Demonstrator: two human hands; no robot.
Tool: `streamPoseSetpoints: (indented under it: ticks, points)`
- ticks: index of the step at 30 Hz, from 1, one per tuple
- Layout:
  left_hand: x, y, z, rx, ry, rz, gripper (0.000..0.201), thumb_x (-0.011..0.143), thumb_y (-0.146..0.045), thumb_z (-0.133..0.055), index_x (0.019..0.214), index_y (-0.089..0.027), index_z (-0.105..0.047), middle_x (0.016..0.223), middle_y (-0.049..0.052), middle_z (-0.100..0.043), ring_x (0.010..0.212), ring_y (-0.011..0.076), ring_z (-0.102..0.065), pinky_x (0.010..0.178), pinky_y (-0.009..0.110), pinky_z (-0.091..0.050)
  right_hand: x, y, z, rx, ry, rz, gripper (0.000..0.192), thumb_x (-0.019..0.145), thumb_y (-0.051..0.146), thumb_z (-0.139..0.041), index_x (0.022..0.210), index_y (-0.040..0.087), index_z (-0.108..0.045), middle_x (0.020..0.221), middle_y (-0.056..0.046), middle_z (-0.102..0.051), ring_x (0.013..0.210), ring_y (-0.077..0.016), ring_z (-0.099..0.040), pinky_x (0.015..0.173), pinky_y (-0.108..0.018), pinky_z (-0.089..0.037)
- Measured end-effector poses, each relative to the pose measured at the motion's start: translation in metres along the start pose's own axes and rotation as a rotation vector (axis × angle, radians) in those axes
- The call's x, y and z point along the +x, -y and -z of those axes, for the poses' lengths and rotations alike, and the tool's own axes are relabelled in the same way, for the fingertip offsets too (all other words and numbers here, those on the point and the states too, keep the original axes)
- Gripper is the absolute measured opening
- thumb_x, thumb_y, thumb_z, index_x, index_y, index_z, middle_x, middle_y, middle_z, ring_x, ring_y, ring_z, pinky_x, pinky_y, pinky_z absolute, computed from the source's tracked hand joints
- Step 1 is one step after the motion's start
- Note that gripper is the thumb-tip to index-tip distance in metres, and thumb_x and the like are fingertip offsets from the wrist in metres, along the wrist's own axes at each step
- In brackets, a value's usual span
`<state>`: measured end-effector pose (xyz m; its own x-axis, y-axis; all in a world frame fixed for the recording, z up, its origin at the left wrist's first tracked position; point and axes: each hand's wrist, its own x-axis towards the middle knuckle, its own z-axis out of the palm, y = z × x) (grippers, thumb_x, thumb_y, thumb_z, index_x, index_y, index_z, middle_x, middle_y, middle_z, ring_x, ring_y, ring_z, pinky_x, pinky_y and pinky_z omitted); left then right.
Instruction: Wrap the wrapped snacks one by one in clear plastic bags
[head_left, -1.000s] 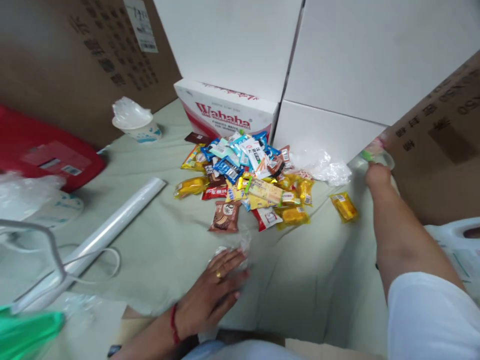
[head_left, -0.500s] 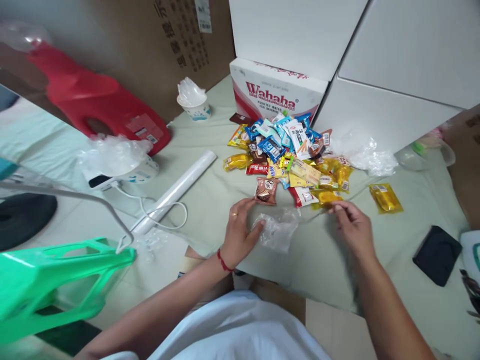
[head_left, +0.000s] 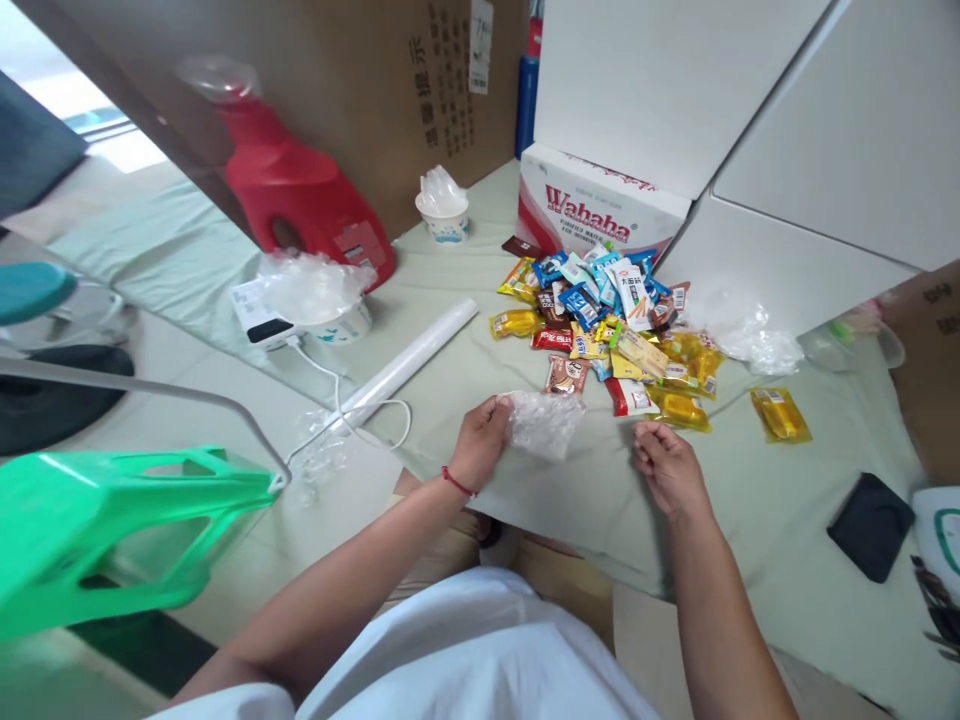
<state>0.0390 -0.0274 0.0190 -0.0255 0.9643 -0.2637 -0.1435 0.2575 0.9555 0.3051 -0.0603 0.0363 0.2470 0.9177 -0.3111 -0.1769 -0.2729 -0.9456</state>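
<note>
A crumpled clear plastic bag hangs from my left hand, pinched between thumb and fingers at its left edge. To the right, my right hand is closed with its fingertips together; whether something thin sits in them I cannot make out. Just beyond both hands lies a heap of small wrapped snacks in blue, yellow, red and brown. Nearest my right hand are a yellow snack packet and a red and white packet. A brown snack packet lies just above the bag.
A Wahaha box stands behind the heap. More clear plastic and a lone yellow packet lie to the right, near a black object. Leftward are a white roll, a cable, paper cups and a red jug.
My left hand now grips the plastic bag and lifts its edge. My right hand has drawn back from the yellow packet, toward the bag. The camera view has shifted leftward.
</note>
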Motion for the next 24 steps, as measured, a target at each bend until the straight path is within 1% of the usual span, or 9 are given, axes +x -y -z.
streamPoseSetpoints:
  ticks: [2, 4, 7, 9, 12, 14, 16, 20, 24]
  points:
    - [-0.001, 0.004, -0.001, -0.117, 0.027, 0.058, 0.054, 0.083, -0.072, -0.064, 0.074, -0.022, -0.048, 0.057, -0.008, -0.034, 0.052, 0.0093, -0.028, 0.05, 0.025, -0.02, -0.007, -0.002, -0.015, 0.018, 0.078, -0.077, 0.047, 0.07, 0.058, -0.085, 0.093, 0.019, -0.071, 0.077, -0.001, -0.064, 0.057, -0.009, -0.047, 0.042, -0.018, -0.03]
    - [-0.005, 0.007, -0.004, -0.109, 0.099, 0.056, 0.055, 0.084, -0.075, -0.062, 0.075, -0.021, -0.051, 0.059, -0.007, -0.036, 0.053, 0.0097, -0.03, 0.051, 0.026, -0.022, -0.012, -0.004, -0.035, 0.081, 0.182, -0.164, 0.054, 0.071, 0.064, -0.083, 0.101, 0.021, -0.07, 0.086, -0.003, -0.068, 0.062, -0.0112, -0.053, 0.043, -0.018, -0.036]
    - [-0.011, 0.005, -0.006, 0.062, 0.197, -0.018, 0.056, 0.087, -0.073, -0.06, 0.071, -0.019, -0.055, 0.063, -0.004, -0.041, 0.061, 0.0118, -0.035, 0.057, 0.027, -0.028, -0.015, -0.004, -0.061, 0.173, 0.291, -0.22, 0.05, 0.063, 0.056, -0.089, 0.091, 0.02, -0.069, 0.065, 0.004, -0.056, 0.052, -0.0078, -0.042, 0.041, -0.017, -0.031]
    - [-0.012, 0.001, -0.002, 0.145, 0.193, -0.088, 0.053, 0.089, -0.066, -0.061, 0.067, -0.019, -0.057, 0.068, -0.001, -0.045, 0.067, 0.0136, -0.04, 0.062, 0.028, -0.033, -0.014, -0.002, -0.069, 0.173, 0.285, -0.188, 0.039, 0.057, 0.04, -0.091, 0.078, 0.019, -0.066, 0.056, 0.008, -0.046, 0.047, -0.0049, -0.031, 0.04, -0.016, -0.022]
    - [-0.011, -0.006, 0.005, 0.065, 0.15, -0.101, 0.041, 0.085, -0.056, -0.07, 0.07, -0.017, -0.067, 0.081, 0.003, -0.057, 0.077, 0.015, -0.048, 0.07, 0.028, -0.039, -0.011, 0.001, -0.065, 0.144, 0.199, -0.122, 0.028, 0.054, 0.027, -0.085, 0.072, 0.018, -0.065, 0.057, 0.007, -0.048, 0.049, -0.0043, -0.029, 0.041, -0.017, -0.019]
    - [-0.009, -0.008, 0.008, -0.088, 0.162, -0.001, 0.037, 0.074, -0.052, -0.081, 0.076, -0.016, -0.071, 0.084, 0.003, -0.063, 0.077, 0.0143, -0.053, 0.071, 0.027, -0.041, -0.012, 0.001, -0.056, 0.118, 0.165, -0.099, 0.025, 0.056, 0.026, -0.083, 0.075, 0.018, -0.069, 0.061, 0.005, -0.053, 0.051, -0.005, -0.032, 0.042, -0.017, -0.021]
    - [-0.008, -0.008, 0.007, -0.241, 0.206, 0.136, 0.043, 0.063, -0.051, -0.09, 0.076, -0.015, -0.07, 0.075, 0.001, -0.061, 0.069, 0.0115, -0.053, 0.065, 0.025, -0.041, -0.015, 0.001, -0.046, 0.076, 0.153, -0.069, 0.026, 0.058, 0.027, -0.083, 0.08, 0.018, -0.073, 0.065, 0.004, -0.057, 0.052, -0.0059, -0.035, 0.043, -0.018, -0.023]
    - [-0.008, -0.011, 0.002, -0.33, 0.331, 0.314, 0.051, 0.056, -0.052, -0.096, 0.072, -0.015, -0.064, 0.061, -0.006, -0.05, 0.048, 0.0032, -0.037, 0.043, 0.018, -0.025, -0.023, 0.004, -0.027, -0.042, 0.114, 0.074, 0.025, 0.067, 0.032, -0.083, 0.087, 0.02, -0.076, 0.073, 0.001, -0.064, 0.055, -0.0088, -0.042, 0.047, -0.022, -0.03]
    - [-0.009, -0.02, 0.003, -0.247, 0.351, 0.292, 0.05, 0.058, -0.052, -0.095, 0.077, -0.016, -0.067, 0.063, -0.007, -0.05, 0.045, 0.0009, -0.029, 0.039, 0.018, -0.016, -0.026, 0.011, -0.013, -0.082, 0.016, 0.183, 0.033, 0.075, 0.045, -0.084, 0.099, 0.023, -0.077, 0.077, 0.0, -0.067, 0.06, -0.0118, -0.05, 0.055, -0.024, -0.041]
